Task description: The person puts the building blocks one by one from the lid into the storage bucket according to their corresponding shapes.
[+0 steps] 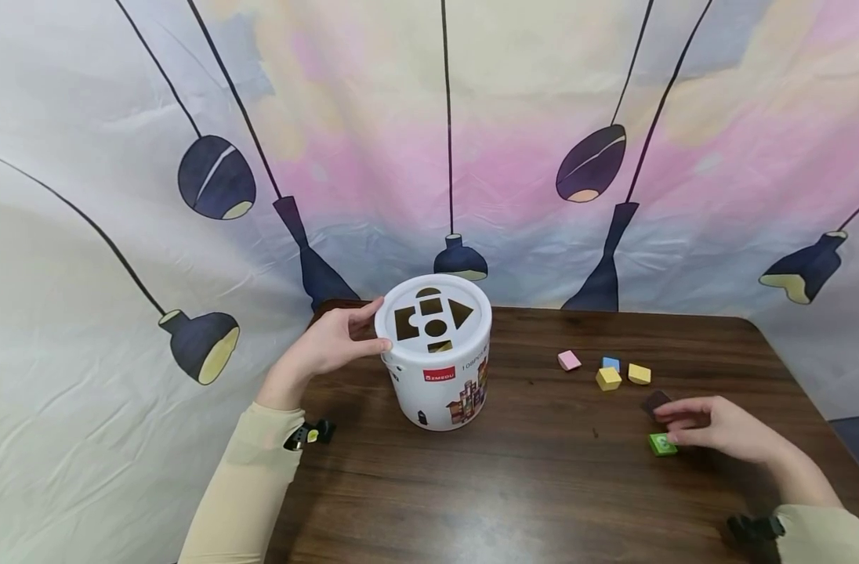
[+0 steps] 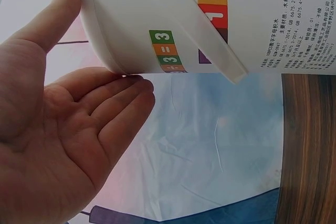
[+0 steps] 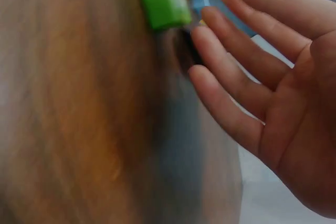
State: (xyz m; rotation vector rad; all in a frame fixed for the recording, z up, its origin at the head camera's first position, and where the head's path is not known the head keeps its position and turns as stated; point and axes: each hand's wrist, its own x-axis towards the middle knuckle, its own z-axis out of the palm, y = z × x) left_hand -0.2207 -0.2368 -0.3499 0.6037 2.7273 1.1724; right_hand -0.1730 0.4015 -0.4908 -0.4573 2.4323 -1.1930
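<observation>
A white lidded bucket (image 1: 440,399) stands on the table, with cut-out shapes in its lid (image 1: 415,333). My left hand (image 1: 334,341) touches the lid's rim from the left, thumb at the front and fingers farther back. In the left wrist view, its fingers (image 2: 118,95) reach fairly straight along the edge, palm away from the bucket. At the right, my right hand (image 1: 726,431) hovers low over a green block (image 1: 661,445) and a dark brown block (image 1: 655,403). The right wrist view shows its fingers (image 3: 231,74) extended and spread beside the green block, holding nothing.
Beyond the right hand lie a pink block (image 1: 569,360), a blue block (image 1: 610,363) and two yellow blocks (image 1: 609,379). The dark wooden table (image 1: 542,486) ends at the back against a painted curtain (image 1: 528,219).
</observation>
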